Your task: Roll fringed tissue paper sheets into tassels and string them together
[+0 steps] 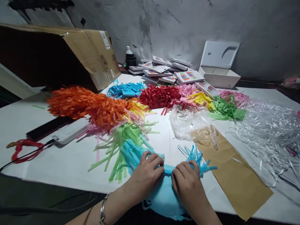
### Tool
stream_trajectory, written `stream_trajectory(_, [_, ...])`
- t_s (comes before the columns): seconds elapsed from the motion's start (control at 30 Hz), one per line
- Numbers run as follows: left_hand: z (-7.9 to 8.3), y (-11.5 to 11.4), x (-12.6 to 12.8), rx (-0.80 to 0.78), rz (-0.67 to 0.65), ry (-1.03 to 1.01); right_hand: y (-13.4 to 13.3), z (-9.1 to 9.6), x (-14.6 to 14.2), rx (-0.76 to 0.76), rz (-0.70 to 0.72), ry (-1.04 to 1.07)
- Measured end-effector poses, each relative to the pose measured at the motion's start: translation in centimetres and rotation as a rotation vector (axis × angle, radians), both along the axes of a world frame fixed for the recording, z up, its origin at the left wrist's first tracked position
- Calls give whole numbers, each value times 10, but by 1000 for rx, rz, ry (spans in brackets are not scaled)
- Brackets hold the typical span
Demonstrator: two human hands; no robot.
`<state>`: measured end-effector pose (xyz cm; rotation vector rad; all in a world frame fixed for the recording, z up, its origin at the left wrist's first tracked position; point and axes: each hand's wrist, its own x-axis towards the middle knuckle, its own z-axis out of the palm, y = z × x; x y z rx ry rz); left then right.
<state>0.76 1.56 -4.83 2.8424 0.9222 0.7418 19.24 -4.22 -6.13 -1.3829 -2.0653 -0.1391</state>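
A light blue tissue-paper tassel sheet (168,169) lies across the front edge of the table, its middle folded into a narrow band. My left hand (151,167) grips that band on the left, fingers curled over it. On the right, my right hand (186,176) grips the same band the same way, a short stretch of it showing between the hands. Cut blue strips fan out beyond both hands, and the uncut lower part hangs toward me. Light green tassel strips (112,150) lie just beyond my left hand. My fingertips are partly hidden.
Orange tassels (79,103), red tassels (159,96) and green tassels (228,107) line the table. Silver strands (269,131) spread at right, near brown paper (232,175) and a clear plastic bag (189,122). Behind stand a cardboard box (93,53), stacked flat packs (164,70) and a white box (220,76).
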Motion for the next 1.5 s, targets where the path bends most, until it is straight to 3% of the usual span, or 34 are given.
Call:
stream_trajectory(0.13, [2, 0, 2, 63, -60, -38, 0, 1, -2, -2, 39, 8])
stream_trajectory(0.3, [1, 2, -1, 106, -87, 14, -5, 1, 16, 102, 16, -42])
stream_trajectory(0.67, [-6, 4, -3, 48, -181, 28, -10, -1, 16, 95, 97, -11])
stream_trajectory(0.9, [-2, -4, -7, -82, -38, 36, -18, -1, 28, 29, 88, 62])
stream_trajectory(1.03, [4, -9, 5, -156, 109, 104, -17, -7, 19, -3, -68, 96])
stream_trajectory(1.17, [5, -7, 12, -107, 206, 178, -15, -12, 13, -52, -206, 80])
stream_trajectory(1.27, [4, -5, 10, -20, 63, 166, -15, -10, 13, -44, -198, 83])
stream_trajectory(1.37, [3, -3, 8, 26, -95, 177, -15, -6, 14, 4, -51, 34])
stream_trajectory(1.5, [3, 1, 12, 60, -82, 167, -11, -1, 12, 17, 33, -41])
